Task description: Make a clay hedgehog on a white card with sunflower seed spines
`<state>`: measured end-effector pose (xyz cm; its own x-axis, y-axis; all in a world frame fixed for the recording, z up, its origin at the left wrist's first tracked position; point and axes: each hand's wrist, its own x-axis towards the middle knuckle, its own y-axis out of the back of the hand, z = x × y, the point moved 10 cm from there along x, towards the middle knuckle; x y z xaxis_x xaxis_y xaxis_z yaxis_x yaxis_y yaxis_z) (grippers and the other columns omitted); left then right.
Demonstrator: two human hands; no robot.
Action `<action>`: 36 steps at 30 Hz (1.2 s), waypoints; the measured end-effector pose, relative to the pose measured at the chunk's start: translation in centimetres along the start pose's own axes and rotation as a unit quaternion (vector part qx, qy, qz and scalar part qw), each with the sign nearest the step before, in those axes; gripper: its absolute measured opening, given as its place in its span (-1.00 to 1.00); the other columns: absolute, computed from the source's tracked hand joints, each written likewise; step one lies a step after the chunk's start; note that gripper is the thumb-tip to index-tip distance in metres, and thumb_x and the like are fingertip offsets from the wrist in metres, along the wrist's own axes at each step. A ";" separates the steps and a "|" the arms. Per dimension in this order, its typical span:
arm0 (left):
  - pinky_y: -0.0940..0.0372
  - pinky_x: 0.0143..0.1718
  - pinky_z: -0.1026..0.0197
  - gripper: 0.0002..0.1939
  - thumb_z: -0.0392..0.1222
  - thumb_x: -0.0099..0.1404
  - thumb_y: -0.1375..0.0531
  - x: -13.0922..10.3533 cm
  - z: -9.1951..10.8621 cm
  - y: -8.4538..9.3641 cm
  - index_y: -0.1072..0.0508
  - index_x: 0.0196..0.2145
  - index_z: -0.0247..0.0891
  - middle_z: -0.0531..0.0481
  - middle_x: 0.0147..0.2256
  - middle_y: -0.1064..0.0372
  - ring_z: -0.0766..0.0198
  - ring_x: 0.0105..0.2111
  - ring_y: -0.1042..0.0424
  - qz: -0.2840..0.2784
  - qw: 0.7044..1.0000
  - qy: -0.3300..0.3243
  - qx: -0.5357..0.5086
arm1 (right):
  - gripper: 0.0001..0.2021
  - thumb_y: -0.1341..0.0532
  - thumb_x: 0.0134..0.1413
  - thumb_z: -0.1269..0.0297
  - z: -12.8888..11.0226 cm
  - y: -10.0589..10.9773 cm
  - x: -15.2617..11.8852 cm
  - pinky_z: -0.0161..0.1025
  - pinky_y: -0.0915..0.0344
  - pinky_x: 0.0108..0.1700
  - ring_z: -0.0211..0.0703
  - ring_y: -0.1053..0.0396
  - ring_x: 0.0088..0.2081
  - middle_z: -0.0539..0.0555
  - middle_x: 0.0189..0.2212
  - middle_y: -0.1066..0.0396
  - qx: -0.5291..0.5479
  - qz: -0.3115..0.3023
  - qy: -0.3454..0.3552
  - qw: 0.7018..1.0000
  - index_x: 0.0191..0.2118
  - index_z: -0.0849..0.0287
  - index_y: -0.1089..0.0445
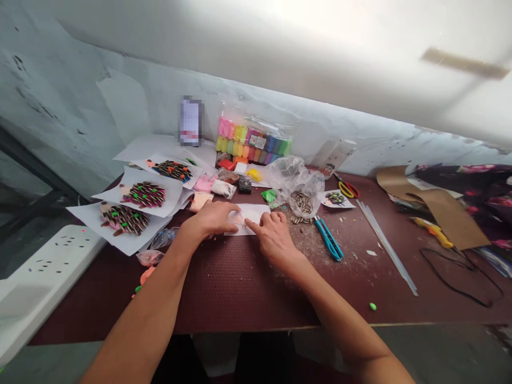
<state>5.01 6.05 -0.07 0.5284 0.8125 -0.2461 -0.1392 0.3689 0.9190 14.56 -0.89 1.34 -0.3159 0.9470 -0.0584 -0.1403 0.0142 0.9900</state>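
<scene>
Both hands press a small paper on a cluttered table.
Blue cutters (328, 238) and a bag of seeds (302, 201) lie just right of the paper (250, 216); finished sheets (136, 205) lie left. The left hand (214, 217) rests flat on it; the right hand (272, 237) presses with curled fingers. A clay pack (254, 141) stands behind.

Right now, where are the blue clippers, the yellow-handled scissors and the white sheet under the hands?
blue clippers (328, 239), head view, middle of the handles.
yellow-handled scissors (346, 189), head view, on the yellow handle loop.
white sheet (253, 212), head view, bare part between both hands.
</scene>
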 end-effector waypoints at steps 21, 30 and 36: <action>-0.14 0.16 -0.09 -0.36 -0.03 0.10 -0.23 0.2 -0.2 -0.3 -0.41 0.15 -0.18 -0.16 -0.06 -0.54 -0.05 0.02 -0.44 -0.001 1.000 -0.003 -0.014 | -0.58 0.02 0.35 0.35 -1.0 -0.1 0.1 -0.08 0.05 -0.06 0.00 -0.15 -0.14 0.18 -0.17 -0.35 0.045 0.016 0.023 0.999 0.20 -0.13 -0.32; -0.16 0.15 -0.05 -0.36 -0.05 0.09 -0.23 0.2 0.0 -0.2 -0.41 0.16 -0.18 -0.16 -0.05 -0.54 -0.05 0.03 -0.44 0.000 1.000 -0.005 -0.008 | -0.62 -0.02 0.31 0.41 0.5 0.2 0.5 -0.11 0.03 -0.07 -0.02 -0.16 -0.14 0.18 -0.17 -0.35 0.053 0.056 -0.008 0.997 0.10 -0.01 -0.45; -0.17 0.14 -0.03 -0.36 -0.05 0.09 -0.23 0.2 0.1 -0.2 -0.41 0.15 -0.18 -0.15 -0.05 -0.54 -0.04 0.02 -0.45 0.001 1.000 -0.007 -0.012 | -0.61 -0.03 0.30 0.43 0.8 0.0 1.2 -0.12 0.02 -0.04 -0.02 -0.15 -0.10 0.14 -0.12 -0.35 0.092 0.084 -0.009 0.992 0.06 -0.07 -0.47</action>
<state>5.18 6.08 -0.27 0.5392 0.8071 -0.2403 -0.1601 0.3784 0.9117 14.90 0.47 1.32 -0.3036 0.9463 0.1111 0.0881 -0.0882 0.9922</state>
